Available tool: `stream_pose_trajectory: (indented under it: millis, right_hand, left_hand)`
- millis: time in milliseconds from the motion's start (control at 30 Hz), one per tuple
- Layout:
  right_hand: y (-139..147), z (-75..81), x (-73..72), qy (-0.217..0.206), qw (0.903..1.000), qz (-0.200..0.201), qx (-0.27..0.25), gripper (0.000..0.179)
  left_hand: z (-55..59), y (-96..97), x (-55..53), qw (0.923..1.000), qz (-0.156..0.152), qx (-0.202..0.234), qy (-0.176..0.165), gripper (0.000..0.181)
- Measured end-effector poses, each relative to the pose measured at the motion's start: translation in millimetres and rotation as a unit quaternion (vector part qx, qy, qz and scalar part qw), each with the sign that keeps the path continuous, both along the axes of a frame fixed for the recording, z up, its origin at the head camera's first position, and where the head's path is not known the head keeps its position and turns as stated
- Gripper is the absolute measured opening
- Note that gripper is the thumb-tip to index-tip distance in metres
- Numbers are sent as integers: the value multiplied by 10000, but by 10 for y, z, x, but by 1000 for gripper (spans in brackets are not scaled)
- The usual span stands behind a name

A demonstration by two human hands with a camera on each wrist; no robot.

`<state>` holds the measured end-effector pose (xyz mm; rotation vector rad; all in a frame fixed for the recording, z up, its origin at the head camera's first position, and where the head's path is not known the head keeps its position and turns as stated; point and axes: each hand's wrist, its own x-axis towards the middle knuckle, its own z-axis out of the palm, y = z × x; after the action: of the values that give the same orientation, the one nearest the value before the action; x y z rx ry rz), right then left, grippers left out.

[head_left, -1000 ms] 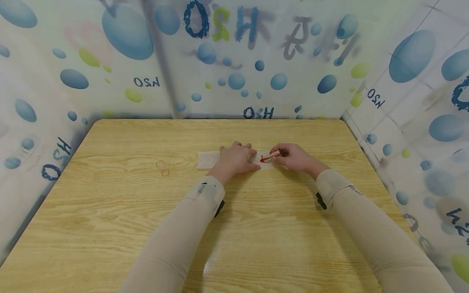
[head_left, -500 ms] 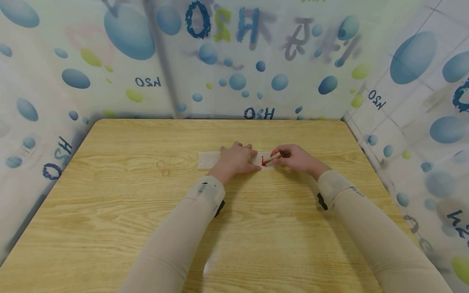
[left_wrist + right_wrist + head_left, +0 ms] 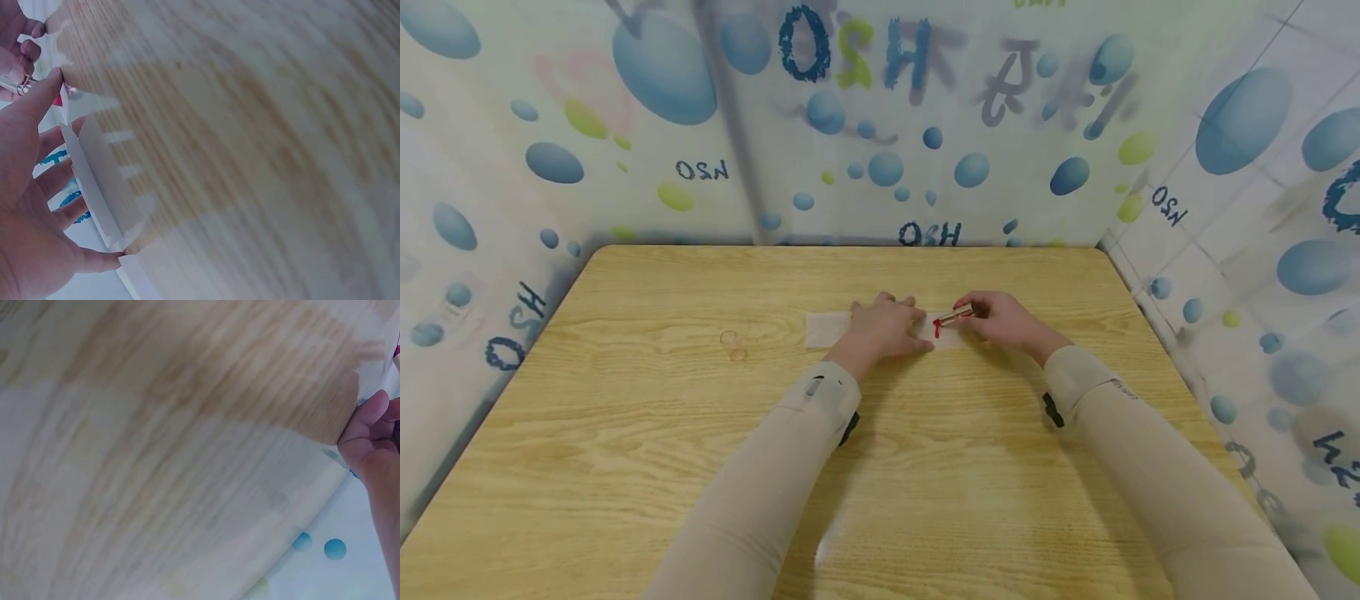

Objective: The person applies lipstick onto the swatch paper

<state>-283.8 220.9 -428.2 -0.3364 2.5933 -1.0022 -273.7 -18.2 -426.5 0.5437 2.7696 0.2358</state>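
Red at its tip and shiny along its metallic body, the slim tube [image 3: 958, 313] sits pinched between the thumb and fingers of my right hand [image 3: 1003, 321], closed snugly round its rear end. Its tip points leftward, at the top of a short red mark [image 3: 937, 332] on the white strip [image 3: 827, 330]. That strip lies sideways on the table, near the far edge. My left hand [image 3: 886, 325] rests across its middle with fingers spread wide, gripping nothing, so the strip shows on both sides. Well off to my left, two thin loops [image 3: 738, 353] lie close together on the wood-grained table [image 3: 925, 500]. Pale sleeves [image 3: 730, 492] cover my forearms. Past the table, white sheeting [image 3: 1030, 200] carries blue and yellow-green spots and lettering.
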Motion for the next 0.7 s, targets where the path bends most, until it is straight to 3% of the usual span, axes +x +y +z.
stream_pose_trajectory:
  millis: [200, 467, 600, 700]
  right_hand:
    - [43, 18, 34, -34, 9997, -119, -222, 33]
    - [116, 44, 81, -302, 9945, -257, -973, 43]
    - [79, 79, 64, -106, 9955, -116, -932, 42]
    - [21, 152, 35, 240, 9969, -22, -753, 38]
  left_hand:
    - [-3, 8, 7, 10000, -15, 15, 41, 70]
    - [-53, -16, -3, 9998, -137, 12, 158, 77]
    - [-37, -66, -19, 9997, -220, 3, 138, 85]
    - [42, -134, -47, 9997, -211, 33, 148, 84]
